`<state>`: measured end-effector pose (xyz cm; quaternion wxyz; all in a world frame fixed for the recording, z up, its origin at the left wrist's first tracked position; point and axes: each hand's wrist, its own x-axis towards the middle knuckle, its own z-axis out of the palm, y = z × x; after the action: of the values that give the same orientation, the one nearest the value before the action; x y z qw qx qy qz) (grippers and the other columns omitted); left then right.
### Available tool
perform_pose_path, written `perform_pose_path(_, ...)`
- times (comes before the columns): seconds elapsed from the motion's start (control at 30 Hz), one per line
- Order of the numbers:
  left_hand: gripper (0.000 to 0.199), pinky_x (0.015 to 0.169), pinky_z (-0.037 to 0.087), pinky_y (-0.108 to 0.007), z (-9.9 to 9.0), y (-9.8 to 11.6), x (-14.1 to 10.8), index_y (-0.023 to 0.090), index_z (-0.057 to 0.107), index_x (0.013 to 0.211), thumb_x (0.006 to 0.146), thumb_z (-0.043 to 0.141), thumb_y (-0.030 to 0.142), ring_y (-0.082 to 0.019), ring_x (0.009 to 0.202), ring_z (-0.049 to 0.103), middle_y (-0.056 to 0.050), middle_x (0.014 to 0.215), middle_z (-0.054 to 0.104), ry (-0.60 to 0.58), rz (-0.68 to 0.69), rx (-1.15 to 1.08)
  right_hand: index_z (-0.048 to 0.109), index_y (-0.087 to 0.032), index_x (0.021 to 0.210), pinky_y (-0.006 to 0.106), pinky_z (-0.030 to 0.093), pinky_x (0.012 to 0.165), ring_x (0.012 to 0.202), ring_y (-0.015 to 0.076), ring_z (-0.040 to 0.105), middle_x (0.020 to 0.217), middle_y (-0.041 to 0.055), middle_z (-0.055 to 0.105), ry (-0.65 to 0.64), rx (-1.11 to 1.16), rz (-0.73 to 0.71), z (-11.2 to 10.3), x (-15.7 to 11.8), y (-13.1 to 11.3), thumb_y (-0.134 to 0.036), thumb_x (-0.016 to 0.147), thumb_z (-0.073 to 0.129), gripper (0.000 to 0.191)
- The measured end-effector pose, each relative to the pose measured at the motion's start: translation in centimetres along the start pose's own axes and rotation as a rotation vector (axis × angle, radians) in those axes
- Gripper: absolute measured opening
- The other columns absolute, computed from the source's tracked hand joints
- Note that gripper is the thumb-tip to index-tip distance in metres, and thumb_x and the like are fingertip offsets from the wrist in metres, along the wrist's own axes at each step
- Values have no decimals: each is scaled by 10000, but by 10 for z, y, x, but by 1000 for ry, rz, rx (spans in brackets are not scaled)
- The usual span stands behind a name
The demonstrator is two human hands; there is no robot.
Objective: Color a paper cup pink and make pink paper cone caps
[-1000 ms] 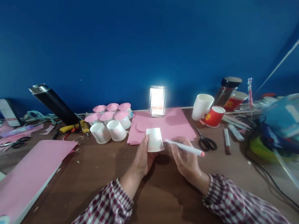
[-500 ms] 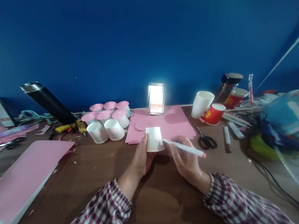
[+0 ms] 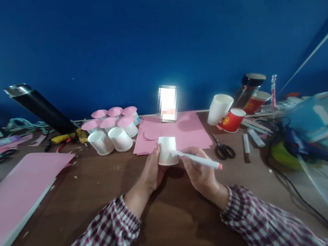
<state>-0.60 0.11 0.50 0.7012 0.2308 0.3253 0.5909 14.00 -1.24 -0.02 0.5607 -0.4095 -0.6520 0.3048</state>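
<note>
My left hand point(image 3: 151, 172) is closed around a white paper cup point(image 3: 167, 150), held upside down just above the table. Between the fingers of my right hand point(image 3: 200, 171) is a white marker pen point(image 3: 202, 160) with a red end pointing right. Its tip meets the cup's right side, though I cannot make out any mark there. Behind the cup lie pink paper sheets point(image 3: 188, 129), with a round pink piece point(image 3: 152, 134) on top. To the left, two white paper cups point(image 3: 120, 139) stand upside down before several cups topped with pink cones point(image 3: 128, 120).
Black scissors point(image 3: 224, 151) lie right of the pink sheets, near a red paper cup point(image 3: 233, 120) and a white cup point(image 3: 219, 110). A glue gun point(image 3: 309, 146) with a cord is at far right. Pink-covered board point(image 3: 21, 190), pliers point(image 3: 66, 137) and a black bottle point(image 3: 40, 107) are left.
The marker's tip has moved left from beside the cup onto its side. The whole view has shifted slightly, and my left hand still holds the cup.
</note>
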Motion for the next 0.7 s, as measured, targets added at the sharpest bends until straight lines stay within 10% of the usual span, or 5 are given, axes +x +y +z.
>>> perform_pose_path(0.7,449,805,516,-344,-2,-1,1,148,650,1121,877,550,512,-240,868,653,-81,959,713,-39,-12,43,612,-219,975,280,544,636,722,169,646,849,40,662,36,29,-6,3,2,1,-316,906,587,121)
